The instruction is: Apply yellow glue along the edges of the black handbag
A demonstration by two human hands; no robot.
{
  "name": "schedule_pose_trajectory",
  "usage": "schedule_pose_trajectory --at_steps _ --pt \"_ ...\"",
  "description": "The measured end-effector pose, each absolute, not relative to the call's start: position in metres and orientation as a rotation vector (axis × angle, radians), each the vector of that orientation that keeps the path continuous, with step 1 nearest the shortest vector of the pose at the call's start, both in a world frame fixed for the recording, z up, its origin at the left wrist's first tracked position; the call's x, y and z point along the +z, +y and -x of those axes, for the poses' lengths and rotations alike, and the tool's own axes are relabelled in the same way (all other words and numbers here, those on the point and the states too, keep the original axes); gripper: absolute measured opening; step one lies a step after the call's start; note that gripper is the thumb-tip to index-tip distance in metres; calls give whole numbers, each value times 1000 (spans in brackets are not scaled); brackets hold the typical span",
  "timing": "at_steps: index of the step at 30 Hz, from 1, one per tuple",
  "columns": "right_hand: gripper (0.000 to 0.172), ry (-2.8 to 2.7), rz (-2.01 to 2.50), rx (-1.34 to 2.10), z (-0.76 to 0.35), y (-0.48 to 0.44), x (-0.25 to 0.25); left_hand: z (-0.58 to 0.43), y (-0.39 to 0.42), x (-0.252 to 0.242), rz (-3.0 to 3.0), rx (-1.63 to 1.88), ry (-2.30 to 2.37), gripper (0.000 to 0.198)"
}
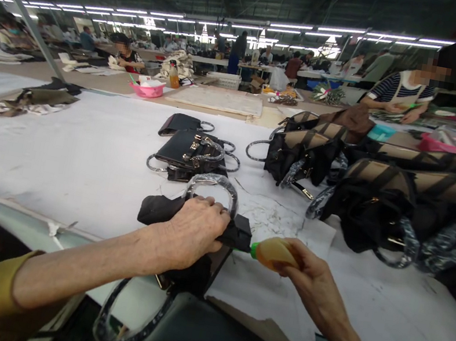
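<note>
A black handbag [239,232] with a plastic-wrapped handle lies at the table's near edge. My left hand [199,229] is closed over its top, beside the wrapped loop. In my right hand [304,261] is an amber squeeze bottle [277,254], its green tip touching or very near the bag's right end. Below, a dark bag panel [221,334] and another wrapped handle [108,314] show close to my body. The underside of the held bag is hidden by my left hand and forearm.
Black bags [191,149] lie in a row just beyond my left hand. More black and tan bags [381,203] crowd the right side. Thread scraps litter the white table covering [58,158]. Across the table are pink basins [148,87] and a person in a striped top [400,92].
</note>
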State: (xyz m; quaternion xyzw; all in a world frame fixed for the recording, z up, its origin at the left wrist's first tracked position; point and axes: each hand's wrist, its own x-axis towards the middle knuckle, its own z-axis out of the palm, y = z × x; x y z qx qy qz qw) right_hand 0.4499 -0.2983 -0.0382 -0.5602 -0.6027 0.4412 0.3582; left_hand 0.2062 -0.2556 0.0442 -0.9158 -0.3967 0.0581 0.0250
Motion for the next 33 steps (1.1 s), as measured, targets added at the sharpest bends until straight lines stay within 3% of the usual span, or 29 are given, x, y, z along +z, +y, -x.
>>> schedule_pose_trajectory --at_steps 33 --pt "23 -1352 1339 1427 -443 -320 -14 -209 -259 44 2776 173 -1213 22"
